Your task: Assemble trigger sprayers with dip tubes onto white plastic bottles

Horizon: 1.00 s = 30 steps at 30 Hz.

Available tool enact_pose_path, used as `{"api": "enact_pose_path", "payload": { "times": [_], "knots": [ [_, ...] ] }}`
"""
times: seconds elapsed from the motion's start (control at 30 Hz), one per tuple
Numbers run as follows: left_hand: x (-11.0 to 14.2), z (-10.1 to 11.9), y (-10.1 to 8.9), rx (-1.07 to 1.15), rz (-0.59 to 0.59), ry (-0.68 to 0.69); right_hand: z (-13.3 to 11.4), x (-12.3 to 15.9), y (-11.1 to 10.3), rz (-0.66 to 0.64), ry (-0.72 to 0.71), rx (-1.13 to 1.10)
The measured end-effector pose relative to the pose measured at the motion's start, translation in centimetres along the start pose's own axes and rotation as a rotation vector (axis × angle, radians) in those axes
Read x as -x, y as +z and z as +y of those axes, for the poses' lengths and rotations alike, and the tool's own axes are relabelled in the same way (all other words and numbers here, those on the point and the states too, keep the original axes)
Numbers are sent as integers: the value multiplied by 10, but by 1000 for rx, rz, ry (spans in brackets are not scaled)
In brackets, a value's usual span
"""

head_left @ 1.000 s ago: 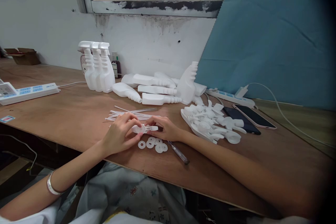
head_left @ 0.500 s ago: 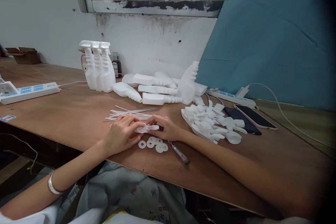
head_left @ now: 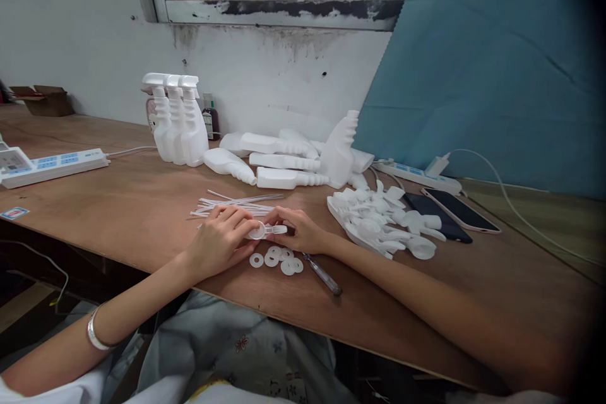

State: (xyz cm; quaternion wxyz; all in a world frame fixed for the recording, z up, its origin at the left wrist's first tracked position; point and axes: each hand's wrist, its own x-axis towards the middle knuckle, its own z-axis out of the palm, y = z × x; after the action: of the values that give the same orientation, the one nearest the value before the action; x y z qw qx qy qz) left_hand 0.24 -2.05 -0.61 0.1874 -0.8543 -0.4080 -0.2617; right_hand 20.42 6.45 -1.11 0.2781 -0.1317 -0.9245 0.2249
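Both my hands meet at the middle of the wooden table [head_left: 123,208] over a small white spray-trigger head [head_left: 266,230]. My left hand [head_left: 218,242] curls round its round collar end, fingers closed. My right hand [head_left: 299,231] pinches its other end. Several white ring washers [head_left: 277,260] lie just in front of the hands. A bundle of thin white dip tubes [head_left: 234,203] lies right behind them.
A pile of white trigger heads [head_left: 381,221] lies to the right, beside two phones [head_left: 447,211]. Three assembled spray bottles [head_left: 176,120] stand at the back, with empty bottles [head_left: 284,161] lying next to them. A metal tool [head_left: 322,274] lies by my right wrist. A power strip [head_left: 52,164] sits far left.
My left hand has closed further over the collar end of the trigger head and turned it slightly. My right hand has barely moved.
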Motion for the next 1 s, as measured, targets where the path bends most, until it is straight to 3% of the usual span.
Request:
{"api": "enact_pose_path", "payload": {
  "times": [0.3, 0.6, 1.0],
  "knots": [
    [-2, 0, -1, 82, -51, -41, 1, 1, 1, 22, -31, 31],
    [7, 0, 4, 245, 91, -170, 4, 6, 5, 99, -227, 85],
    [4, 1, 3, 286, 14, -56, 2, 3, 3, 13, -266, 165]
  ]
}}
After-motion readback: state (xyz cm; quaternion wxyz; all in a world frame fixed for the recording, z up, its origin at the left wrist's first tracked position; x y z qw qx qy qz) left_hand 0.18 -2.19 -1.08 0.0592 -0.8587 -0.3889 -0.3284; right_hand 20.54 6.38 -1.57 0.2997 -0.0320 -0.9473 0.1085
